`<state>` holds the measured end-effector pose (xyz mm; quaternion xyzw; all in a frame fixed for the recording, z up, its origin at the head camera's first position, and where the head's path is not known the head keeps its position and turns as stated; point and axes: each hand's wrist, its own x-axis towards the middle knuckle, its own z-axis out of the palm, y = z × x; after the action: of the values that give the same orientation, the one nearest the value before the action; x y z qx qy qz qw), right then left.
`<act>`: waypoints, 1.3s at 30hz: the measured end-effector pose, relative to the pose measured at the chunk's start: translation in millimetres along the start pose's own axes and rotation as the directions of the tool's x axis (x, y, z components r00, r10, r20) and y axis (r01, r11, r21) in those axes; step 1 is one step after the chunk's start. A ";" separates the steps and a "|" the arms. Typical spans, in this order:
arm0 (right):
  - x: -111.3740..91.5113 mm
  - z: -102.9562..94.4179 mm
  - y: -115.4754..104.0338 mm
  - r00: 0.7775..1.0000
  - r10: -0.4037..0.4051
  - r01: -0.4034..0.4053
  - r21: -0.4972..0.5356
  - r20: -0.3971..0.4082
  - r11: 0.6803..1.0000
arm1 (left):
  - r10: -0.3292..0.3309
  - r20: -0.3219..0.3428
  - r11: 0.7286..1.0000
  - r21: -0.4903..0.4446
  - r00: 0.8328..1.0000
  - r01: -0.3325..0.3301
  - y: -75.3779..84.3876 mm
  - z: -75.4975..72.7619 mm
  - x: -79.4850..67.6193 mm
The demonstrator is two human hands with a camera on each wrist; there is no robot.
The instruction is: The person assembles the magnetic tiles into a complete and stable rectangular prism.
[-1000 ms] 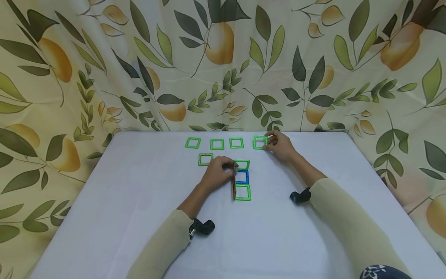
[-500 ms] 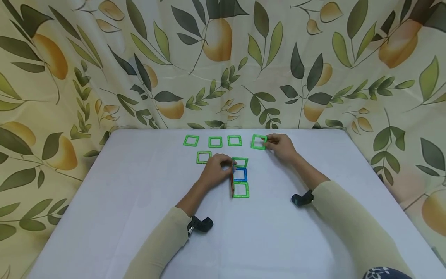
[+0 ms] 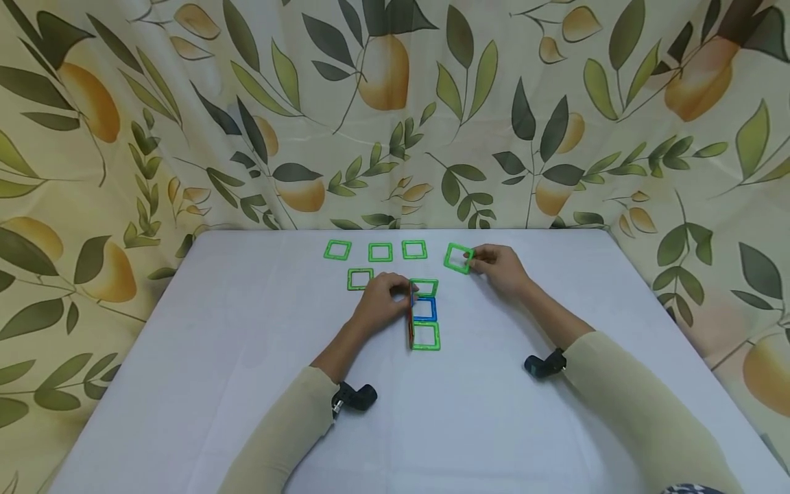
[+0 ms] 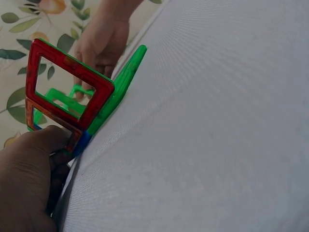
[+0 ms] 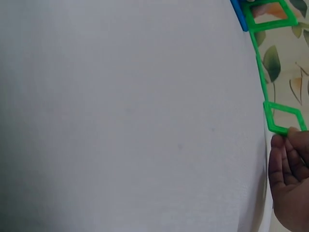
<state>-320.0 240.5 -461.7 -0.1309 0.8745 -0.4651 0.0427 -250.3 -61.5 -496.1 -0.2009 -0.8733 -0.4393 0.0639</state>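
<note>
My right hand [image 3: 505,269] pinches a green square magnetic tile [image 3: 448,254] by its right side, at the back of the table. In the right wrist view, thumb and fingers grip the edge of this green frame [image 5: 269,118]. At the middle, my left hand [image 3: 379,302] pinches an orange tile [image 4: 53,116] standing on edge, thumb on its near face. A red tile [image 4: 72,64] stands in line with it. Along their right side lie a blue tile [image 3: 435,309] and a green tile [image 3: 437,336]; another green tile [image 3: 426,280] stands at the far end.
Three green square tiles lie in a row at the back: a left one [image 3: 337,258], a middle one [image 3: 380,260] and a right one [image 3: 414,257]. Another green tile [image 3: 350,279] lies just beyond my left hand. A patterned curtain [image 3: 395,137] hangs behind the white table [image 3: 185,384].
My right hand has drawn the green tile slightly toward me and turned it, so it now sits tilted. The left hand stays at the standing tiles.
</note>
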 end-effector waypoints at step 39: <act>-72.7 25.1 -40.6 0.999 -0.038 0.037 0.022 0.023 0.999 | -0.006 0.011 0.999 -0.035 1.000 0.007 2.6 -1.7 -1.4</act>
<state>-237.5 218.3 -445.7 -0.1521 0.8664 -0.4735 0.0455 -248.0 -61.9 -493.6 -0.2014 -0.8664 -0.4537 0.0544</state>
